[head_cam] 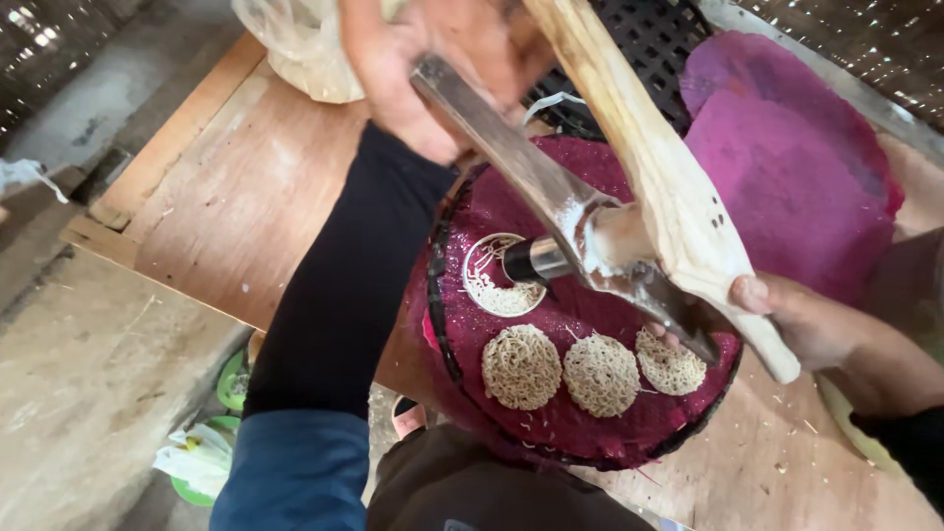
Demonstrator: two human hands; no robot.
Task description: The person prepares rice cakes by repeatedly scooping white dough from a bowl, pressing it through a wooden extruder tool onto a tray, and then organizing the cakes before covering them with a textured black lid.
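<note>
My left hand (442,69) grips the upper ends of a noodle press, where its grey metal bar (501,138) and pale wooden arm (669,187) meet. My right hand (806,320) holds the wooden arm's lower end, thumb on the wood. The press's metal cylinder (539,261) points at a small ring with a part-formed noodle nest (497,285). Three finished round noodle nests (521,366) (601,374) (671,362) lie in a row on a round tray (440,295) covered in magenta cloth.
The tray rests on a wooden table (246,197). Magenta round mats (787,167) are stacked at the right, over a black crate (649,29). A plastic bag (295,49) sits at the table's far side. A green bowl (231,379) stands on the concrete floor below.
</note>
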